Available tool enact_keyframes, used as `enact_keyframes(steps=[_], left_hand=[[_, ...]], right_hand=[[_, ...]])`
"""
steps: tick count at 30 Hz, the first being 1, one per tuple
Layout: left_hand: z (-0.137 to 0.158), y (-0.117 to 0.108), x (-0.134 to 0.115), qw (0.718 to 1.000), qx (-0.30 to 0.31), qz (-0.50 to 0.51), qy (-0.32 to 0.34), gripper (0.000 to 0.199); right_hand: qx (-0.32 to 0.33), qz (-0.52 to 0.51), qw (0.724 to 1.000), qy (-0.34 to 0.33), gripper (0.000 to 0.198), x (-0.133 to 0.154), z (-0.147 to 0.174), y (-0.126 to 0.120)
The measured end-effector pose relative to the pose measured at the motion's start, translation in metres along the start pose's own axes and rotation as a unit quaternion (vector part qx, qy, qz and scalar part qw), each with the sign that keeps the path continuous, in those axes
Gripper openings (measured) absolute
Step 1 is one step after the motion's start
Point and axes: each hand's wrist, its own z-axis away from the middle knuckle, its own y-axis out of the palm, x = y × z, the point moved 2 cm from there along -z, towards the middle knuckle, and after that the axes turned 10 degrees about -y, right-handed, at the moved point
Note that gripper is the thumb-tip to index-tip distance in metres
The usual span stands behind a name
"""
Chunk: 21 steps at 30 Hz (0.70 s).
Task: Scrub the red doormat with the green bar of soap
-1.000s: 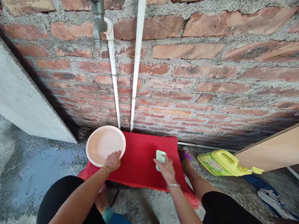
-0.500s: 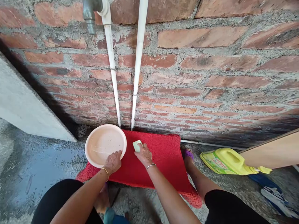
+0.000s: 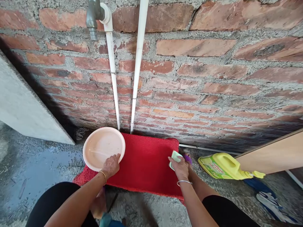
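Observation:
My left hand (image 3: pixel 111 164) is closed over the near right rim of a pale pink plastic basin (image 3: pixel 91 143), its fingers inside. The basin sits on the left part of a red textured mat (image 3: pixel 142 160) and looks to hold a little clear liquid. In my right hand (image 3: pixel 181 165) is a pale green bar that looks like soap (image 3: pixel 176 155), gripped between thumb and fingers near the mat's right edge. My palm side and the bar's underside are hidden.
A brick wall (image 3: pixel 176 82) with two white pipes (image 3: pixel 138 63) and a tap (image 3: pixel 93 20) stands ahead. Right of the mat lies a yellow detergent jug (image 3: pixel 221 165), with slippers (image 3: pixel 276 205) beyond. A grey slab (image 3: pixel 28 97) leans at left above wet floor.
My right hand has carried the pale green bar rightward, from the mat's middle to its right edge. My left hand stays on the basin's rim. The view has shifted slightly.

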Motion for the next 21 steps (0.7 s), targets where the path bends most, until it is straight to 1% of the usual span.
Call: enact_keyframes(steps=[3, 5, 7, 9, 11, 13, 14, 16, 18, 21], left_hand=[[-0.001, 0.0, -0.001, 1.0, 0.001, -0.01, -0.002, 0.06], [-0.002, 0.002, -0.001, 1.0, -0.004, -0.021, -0.001, 0.059], [-0.003, 0.003, 0.0, 1.0, -0.008, -0.024, 0.001, 0.058], [-0.004, 0.005, 0.0, 1.0, -0.009, -0.02, 0.002, 0.058], [-0.005, 0.005, 0.001, 1.0, -0.008, -0.014, 0.0, 0.059], [-0.006, 0.006, 0.001, 1.0, -0.005, -0.011, -0.002, 0.059], [-0.006, 0.006, 0.0, 1.0, -0.003, -0.011, -0.003, 0.059], [-0.006, 0.005, 0.0, 1.0, -0.001, -0.013, -0.003, 0.059], [-0.005, 0.004, -0.001, 1.0, 0.0, -0.017, -0.002, 0.06], [-0.004, 0.003, -0.001, 1.0, 0.002, -0.019, -0.004, 0.06]], right_hand=[[0.062, 0.004, 0.992, -0.105, 0.061, 0.057, 0.025, 0.035], [0.119, 0.023, 0.979, -0.166, 0.056, 0.101, 0.045, 0.062], [0.157, 0.051, 0.962, -0.218, 0.055, 0.139, 0.063, 0.088], [0.186, 0.079, 0.939, -0.277, 0.053, 0.167, 0.077, 0.108], [0.21, 0.104, 0.913, -0.334, 0.05, 0.183, 0.084, 0.121], [0.223, 0.126, 0.893, -0.37, 0.048, 0.187, 0.081, 0.124], [0.223, 0.136, 0.888, -0.378, 0.048, 0.186, 0.076, 0.122], [0.212, 0.154, 0.889, -0.376, 0.05, 0.175, 0.061, 0.11], [0.19, 0.161, 0.902, -0.351, 0.052, 0.155, 0.039, 0.092], [0.153, 0.154, 0.937, -0.274, 0.054, 0.111, 0.004, 0.059]])
